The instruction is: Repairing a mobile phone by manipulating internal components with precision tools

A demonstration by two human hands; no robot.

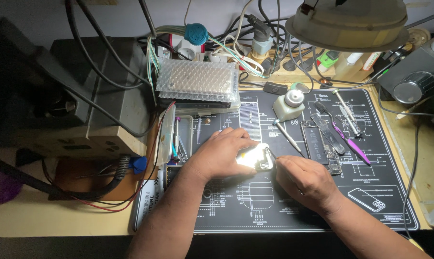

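My left hand rests on the black work mat and holds down a small, brightly lit metal part. My right hand is closed around a thin tool whose tip touches the part's right edge. An opened phone body lies just right of the hands. The glare hides the part's detail.
A screwdriver, a white squat bottle, tweezers and a purple brush lie on the mat. A bubble-wrapped box sits at the back, a grey machine at left, a lamp overhead, and many cables.
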